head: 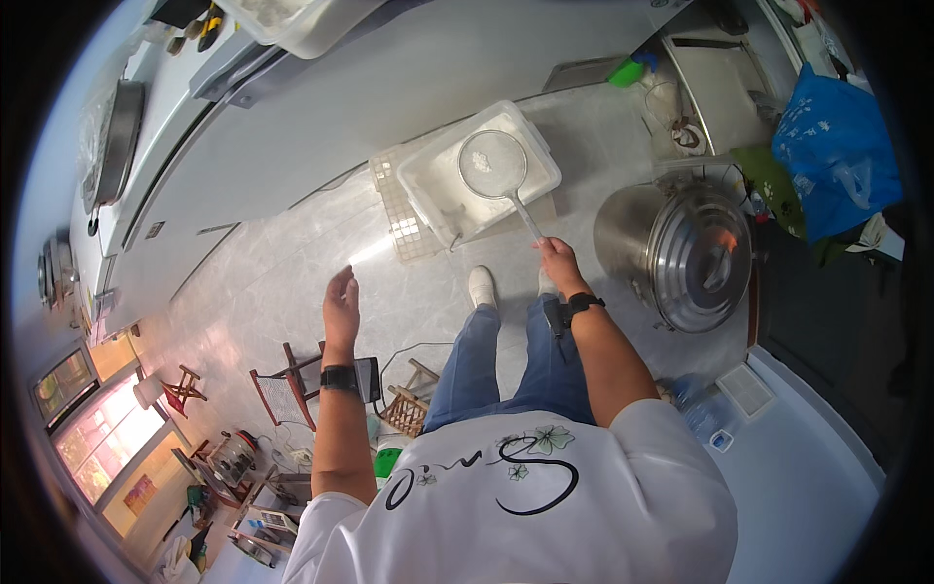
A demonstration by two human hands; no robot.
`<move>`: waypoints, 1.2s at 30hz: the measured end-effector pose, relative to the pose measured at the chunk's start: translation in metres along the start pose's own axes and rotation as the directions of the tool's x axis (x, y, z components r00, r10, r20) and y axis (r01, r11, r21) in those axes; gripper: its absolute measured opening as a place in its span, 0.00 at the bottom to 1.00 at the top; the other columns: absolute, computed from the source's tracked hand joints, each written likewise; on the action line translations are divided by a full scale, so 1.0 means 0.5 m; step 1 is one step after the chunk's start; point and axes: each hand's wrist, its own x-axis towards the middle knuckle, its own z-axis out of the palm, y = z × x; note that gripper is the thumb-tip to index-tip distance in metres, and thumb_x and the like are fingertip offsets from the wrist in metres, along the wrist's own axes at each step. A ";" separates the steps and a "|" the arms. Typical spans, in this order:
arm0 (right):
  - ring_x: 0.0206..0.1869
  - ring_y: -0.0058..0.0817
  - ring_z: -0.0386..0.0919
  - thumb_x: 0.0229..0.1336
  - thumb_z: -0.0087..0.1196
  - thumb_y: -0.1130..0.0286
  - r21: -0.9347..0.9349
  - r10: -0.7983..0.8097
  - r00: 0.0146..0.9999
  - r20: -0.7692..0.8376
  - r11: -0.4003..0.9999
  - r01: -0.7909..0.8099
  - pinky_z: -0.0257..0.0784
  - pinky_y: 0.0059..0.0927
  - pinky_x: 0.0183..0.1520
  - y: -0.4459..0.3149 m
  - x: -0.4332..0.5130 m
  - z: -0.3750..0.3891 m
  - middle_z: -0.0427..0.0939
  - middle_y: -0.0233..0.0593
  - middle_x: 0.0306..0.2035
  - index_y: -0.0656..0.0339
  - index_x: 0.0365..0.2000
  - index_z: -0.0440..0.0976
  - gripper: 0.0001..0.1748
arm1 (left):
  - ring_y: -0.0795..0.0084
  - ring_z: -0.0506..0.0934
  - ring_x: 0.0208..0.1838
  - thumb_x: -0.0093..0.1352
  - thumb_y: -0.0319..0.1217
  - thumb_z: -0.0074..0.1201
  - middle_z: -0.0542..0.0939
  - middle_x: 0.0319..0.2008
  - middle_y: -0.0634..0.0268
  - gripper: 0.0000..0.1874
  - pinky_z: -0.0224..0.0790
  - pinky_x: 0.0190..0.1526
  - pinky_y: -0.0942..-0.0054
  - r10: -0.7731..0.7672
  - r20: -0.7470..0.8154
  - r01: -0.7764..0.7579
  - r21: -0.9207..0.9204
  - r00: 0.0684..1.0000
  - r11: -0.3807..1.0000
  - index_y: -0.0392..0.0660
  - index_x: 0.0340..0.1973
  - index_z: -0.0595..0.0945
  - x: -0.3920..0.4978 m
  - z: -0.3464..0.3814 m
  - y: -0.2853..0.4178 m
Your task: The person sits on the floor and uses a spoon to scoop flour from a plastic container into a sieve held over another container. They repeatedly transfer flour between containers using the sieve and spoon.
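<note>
My right hand (560, 261) is closed around the handle of a round fine-mesh strainer (498, 175). The strainer's mesh bowl, with a small clump of white material in it, is over a rectangular translucent plastic tub (423, 177). White powder (467, 208) lies in the tub; how deep it goes I cannot tell. Under the tub is a pale lattice-sided plastic crate (387, 193), on the grey floor. My left hand (341, 299) is off to the left over the floor, holding nothing, fingers loosely extended.
A big lidded metal pot (700, 255) stands to the right. Beyond it hangs a blue bag (835, 157). White cabinets (328, 109) run along the far side, with another plastic tub (310, 36) on top. A folding chair (288, 387) and a wooden stool (405, 409) stand at left.
</note>
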 end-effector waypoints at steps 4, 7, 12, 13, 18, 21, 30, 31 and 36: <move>0.14 0.12 0.54 0.71 0.49 0.57 0.008 -0.069 0.998 0.013 0.998 0.068 0.49 0.21 0.17 -0.002 0.001 -0.027 0.59 0.19 0.15 0.61 0.38 0.79 0.17 | 0.65 0.77 0.58 0.76 0.32 0.49 0.80 0.54 0.52 0.19 0.68 0.61 0.69 0.012 -0.055 -0.022 -0.182 0.998 0.983 0.34 0.59 0.75 0.024 -0.048 0.083; 0.13 0.13 0.55 0.71 0.49 0.54 -0.006 -0.022 1.000 0.007 1.000 0.022 0.50 0.22 0.16 -0.024 -0.009 -0.039 0.60 0.20 0.14 0.61 0.39 0.79 0.19 | 0.67 0.78 0.56 0.76 0.34 0.50 0.80 0.53 0.55 0.21 0.69 0.59 0.69 -0.019 -0.087 -0.010 -0.321 0.996 0.947 0.35 0.60 0.74 0.037 -0.090 0.165; 0.12 0.15 0.56 0.71 0.46 0.51 -0.056 0.070 0.997 0.027 0.996 -0.069 0.51 0.22 0.15 -0.077 -0.050 -0.051 0.61 0.23 0.13 0.58 0.39 0.78 0.21 | 0.69 0.78 0.54 0.77 0.38 0.48 0.80 0.51 0.58 0.23 0.72 0.55 0.70 0.028 -0.167 -0.127 -0.615 0.986 0.778 0.36 0.62 0.72 0.097 -0.179 0.313; 0.11 0.15 0.56 0.71 0.46 0.51 -0.006 0.066 0.996 0.052 0.998 -0.066 0.51 0.22 0.14 -0.087 -0.056 -0.053 0.61 0.24 0.13 0.58 0.39 0.78 0.21 | 0.68 0.78 0.54 0.77 0.38 0.49 0.79 0.52 0.57 0.24 0.72 0.55 0.70 0.052 -0.166 -0.152 -0.671 0.985 0.726 0.36 0.63 0.71 0.113 -0.194 0.343; 0.10 0.15 0.55 0.71 0.47 0.50 -0.014 0.113 0.993 0.042 0.994 -0.113 0.49 0.22 0.13 -0.113 -0.084 -0.054 0.62 0.25 0.13 0.57 0.39 0.77 0.20 | 0.63 0.76 0.55 0.71 0.50 0.56 0.77 0.52 0.52 0.36 0.69 0.58 0.62 0.039 0.006 -0.017 -0.839 0.999 0.544 0.37 0.66 0.67 0.221 -0.206 0.477; 0.12 0.15 0.58 0.69 0.50 0.51 -0.001 0.132 0.991 0.036 0.991 -0.132 0.53 0.23 0.15 -0.124 -0.095 -0.055 0.63 0.24 0.14 0.60 0.37 0.78 0.21 | 0.58 0.75 0.57 0.68 0.56 0.57 0.76 0.55 0.49 0.42 0.66 0.61 0.54 0.016 0.188 0.164 -0.891 0.982 0.424 0.38 0.66 0.66 0.312 -0.201 0.550; 0.11 0.16 0.56 0.69 0.50 0.50 0.017 0.074 0.993 0.088 0.997 -0.076 0.50 0.22 0.14 -0.115 -0.123 -0.063 0.63 0.26 0.13 0.60 0.39 0.78 0.22 | 0.53 0.78 0.49 0.63 0.52 0.58 0.81 0.48 0.53 0.30 0.70 0.49 0.47 0.085 0.204 0.141 -0.869 0.975 0.474 0.43 0.52 0.78 0.510 -0.153 0.646; 0.11 0.16 0.56 0.69 0.50 0.50 0.026 0.074 0.995 0.068 0.997 -0.076 0.50 0.22 0.14 -0.107 -0.127 -0.063 0.63 0.26 0.13 0.60 0.39 0.78 0.21 | 0.54 0.79 0.45 0.63 0.49 0.58 0.82 0.45 0.53 0.28 0.72 0.46 0.50 0.076 0.177 0.124 -0.880 0.981 0.459 0.42 0.51 0.77 0.523 -0.149 0.634; 0.10 0.16 0.54 0.69 0.49 0.50 0.059 0.140 0.987 0.077 0.988 -0.145 0.49 0.23 0.13 -0.110 -0.135 -0.089 0.62 0.26 0.13 0.59 0.40 0.77 0.21 | 0.64 0.82 0.38 0.62 0.31 0.55 0.82 0.38 0.62 0.19 0.77 0.39 0.72 0.119 0.174 0.156 -0.977 0.978 0.145 0.39 0.47 0.75 0.521 -0.152 0.619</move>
